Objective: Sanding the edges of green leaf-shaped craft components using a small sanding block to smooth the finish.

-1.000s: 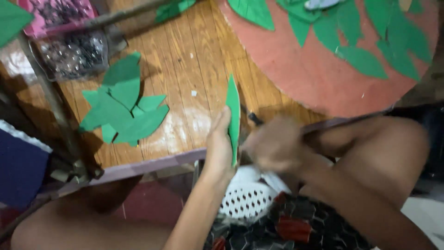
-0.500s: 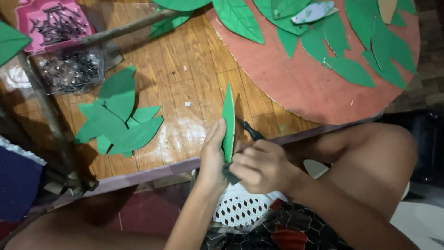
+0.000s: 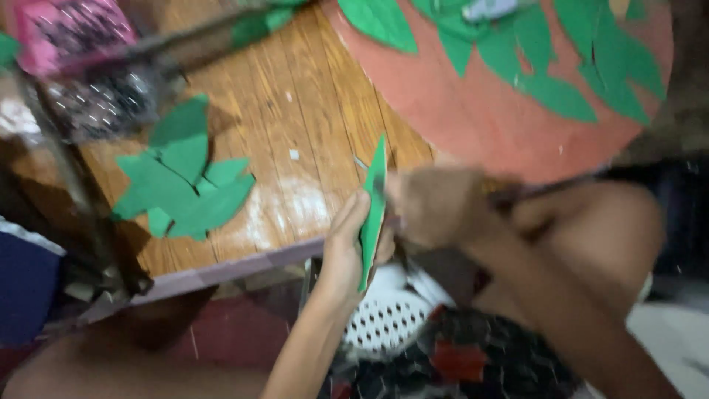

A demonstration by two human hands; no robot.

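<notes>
Since a moment ago, right hand (image 3: 436,210) sliding closer against the upper part of the green leaf cutout (image 3: 373,210), now motion-blurred, with the view swinging so the round red board (image 3: 502,122) sits higher. Left hand (image 3: 347,251) gripping the leaf edge-on over the near edge of the wooden table (image 3: 295,185), fingers (image 3: 353,214) curled shut along its lower half; right fingers too blurred to read. Likely handling as light, thin, bendy sheet, so pinching low near the middle looks safest, well clear of the pile of cut leaves (image 3: 181,185).

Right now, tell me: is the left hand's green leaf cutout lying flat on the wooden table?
No. The left hand holds the green leaf cutout edge-up, off the wooden table.
</notes>
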